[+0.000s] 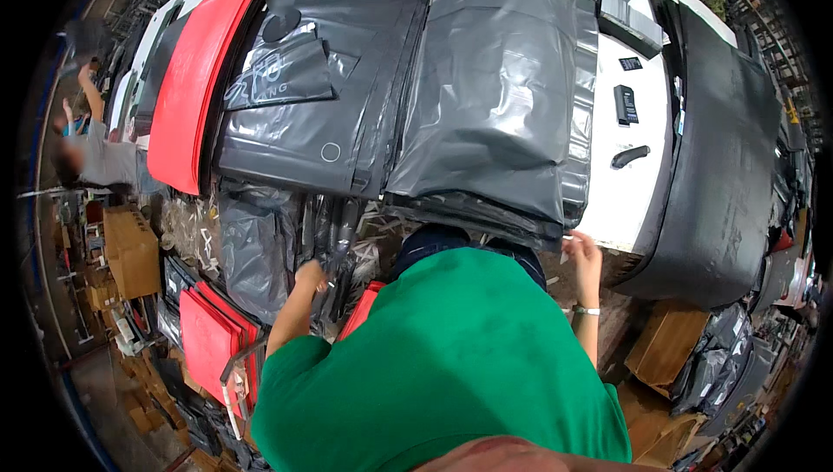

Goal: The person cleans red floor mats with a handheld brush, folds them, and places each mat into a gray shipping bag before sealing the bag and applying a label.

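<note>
My left hand (311, 278) hangs below the table's near edge, beside dark plastic bags (259, 255) under the table. Its fingers are curled, with a small pale bit at the fingertips that is too small to name. At the near edge of the table, my right hand (587, 255) is closed in a pinch by the right corner of a thick stack of glossy dark-grey plastic bags (495, 90). Something small and whitish shows at its fingertips. Left of that stack lies another pile of black plastic bags (286, 155).
A red stack of sheets (204, 81) stands at the table's left, a black mat (724, 151) hangs over its right. Small black items, including a box cutter (630, 156), lie on the white tabletop (607, 212). Cardboard boxes (132, 251) stand on the floor. Another person (100, 155) is at far left.
</note>
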Demonstrator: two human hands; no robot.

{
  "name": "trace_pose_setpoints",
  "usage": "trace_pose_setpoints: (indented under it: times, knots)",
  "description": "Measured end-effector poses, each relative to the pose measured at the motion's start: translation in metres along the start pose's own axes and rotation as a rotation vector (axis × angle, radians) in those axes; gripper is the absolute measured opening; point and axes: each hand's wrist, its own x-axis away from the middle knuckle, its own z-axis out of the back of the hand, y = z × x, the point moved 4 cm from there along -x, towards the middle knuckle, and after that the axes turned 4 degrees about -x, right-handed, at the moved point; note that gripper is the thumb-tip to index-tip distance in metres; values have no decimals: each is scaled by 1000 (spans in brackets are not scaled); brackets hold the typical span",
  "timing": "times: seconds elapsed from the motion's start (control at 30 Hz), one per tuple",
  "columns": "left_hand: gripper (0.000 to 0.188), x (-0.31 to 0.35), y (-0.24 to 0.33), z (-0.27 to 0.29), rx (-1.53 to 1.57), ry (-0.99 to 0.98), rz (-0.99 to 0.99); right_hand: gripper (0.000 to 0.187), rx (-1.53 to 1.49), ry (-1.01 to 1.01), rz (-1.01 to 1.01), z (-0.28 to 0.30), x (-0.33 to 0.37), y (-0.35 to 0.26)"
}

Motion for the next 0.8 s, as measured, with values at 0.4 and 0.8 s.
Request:
trace_pose_setpoints:
  times: [0.4, 0.8]
  knots:
    - [58, 104, 228, 234, -627, 1437, -1324, 55, 1321, -490, 1045, -65, -43, -85]
    - [56, 63, 224, 205, 1112, 583, -847, 36, 441, 658, 406, -34, -127, -62]
